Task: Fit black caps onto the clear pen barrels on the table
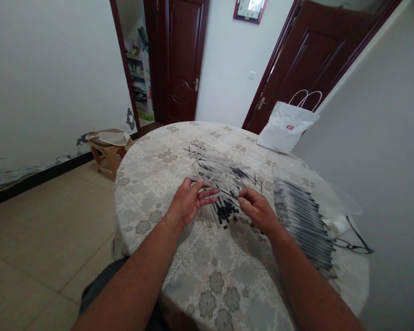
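Observation:
I sit at a round table point(207, 271) covered with a flowered cloth. A loose heap of clear pen barrels and thin refills point(217, 168) lies in the middle. A small pile of black caps point(227, 212) sits between my hands. My left hand point(190, 198) rests at the heap's near edge and holds a clear pen barrel point(202, 180) in its fingers. My right hand point(257, 208) is closed in a pinch on something too small to name, just right of the caps. A neat row of assembled pens point(305, 220) lies to the right of my right arm.
A white paper bag point(285, 126) leans at the table's far right by the wall. Eyeglasses point(352, 246) and a clear plastic sheet point(331, 193) lie near the right edge. A wooden stool point(107, 149) stands on the tiled floor at the left. Dark doors stand behind.

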Demonstrator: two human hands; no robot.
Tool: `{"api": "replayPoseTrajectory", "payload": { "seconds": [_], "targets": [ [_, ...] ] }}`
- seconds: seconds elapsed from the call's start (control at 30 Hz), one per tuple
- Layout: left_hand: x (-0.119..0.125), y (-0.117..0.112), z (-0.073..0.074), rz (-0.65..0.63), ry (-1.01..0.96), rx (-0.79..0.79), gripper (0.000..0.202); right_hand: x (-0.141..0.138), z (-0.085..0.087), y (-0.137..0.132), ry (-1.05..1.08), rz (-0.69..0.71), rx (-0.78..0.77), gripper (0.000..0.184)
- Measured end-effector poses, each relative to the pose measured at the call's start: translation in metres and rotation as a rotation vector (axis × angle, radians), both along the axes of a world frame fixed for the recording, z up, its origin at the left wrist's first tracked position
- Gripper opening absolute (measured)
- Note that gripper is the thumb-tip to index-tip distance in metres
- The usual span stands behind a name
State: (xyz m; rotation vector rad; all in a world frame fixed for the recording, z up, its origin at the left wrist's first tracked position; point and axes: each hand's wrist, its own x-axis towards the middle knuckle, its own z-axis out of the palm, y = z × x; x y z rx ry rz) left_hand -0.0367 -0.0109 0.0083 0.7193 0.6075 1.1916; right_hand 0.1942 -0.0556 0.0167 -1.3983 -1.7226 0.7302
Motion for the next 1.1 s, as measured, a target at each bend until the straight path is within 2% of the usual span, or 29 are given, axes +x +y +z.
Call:
{"api": "replayPoseTrajectory", "payload": {
  "seconds": [0.17, 0.37, 0.57, 0.73, 0.8, 0.87, 0.9, 0.93, 1.03, 1.1],
  "targets": [
    [0.002, -0.001, 0.001, -0.033, 0.036, 0.013, 0.030, -0.002, -0.001, 0.001, 0.000, -0.007, 0.023, 0.017],
    [0.003, -0.001, 0.001, -0.085, 0.022, -0.023, 0.034, -0.011, -0.012, 0.004, 0.296, -0.095, 0.009, 0.027],
    [0.008, -0.009, 0.000, -0.239, 0.071, -0.017, 0.032, -0.026, -0.014, -0.001, 0.414, -0.023, -0.022, 0.032],
    [0.009, -0.013, 0.001, -0.319, 0.060, -0.044, 0.027, -0.046, -0.018, 0.001, 0.483, 0.012, -0.045, 0.053],
    [0.004, -0.010, 0.004, -0.287, -0.023, -0.085, 0.022, -0.044, -0.015, 0.004, 0.523, -0.015, -0.049, 0.058],
    [-0.001, -0.004, 0.007, -0.195, -0.122, -0.137, 0.016, -0.035, -0.007, 0.004, 0.424, -0.061, -0.030, 0.052],
    [-0.004, -0.001, 0.008, -0.141, -0.163, -0.160, 0.013, -0.028, -0.002, 0.002, 0.295, -0.057, -0.023, 0.045],
    [-0.006, 0.001, 0.009, -0.088, -0.194, -0.181, 0.009, -0.021, 0.004, 0.000, 0.119, -0.016, -0.029, 0.035],
    [-0.007, 0.006, 0.008, 0.014, -0.233, -0.229, 0.003, -0.008, 0.018, -0.012, -0.389, 0.246, -0.101, 0.013],
    [-0.006, 0.006, 0.006, 0.033, -0.228, -0.231, 0.003, -0.010, 0.021, -0.019, -0.596, 0.329, -0.129, 0.012]
  ]
}}
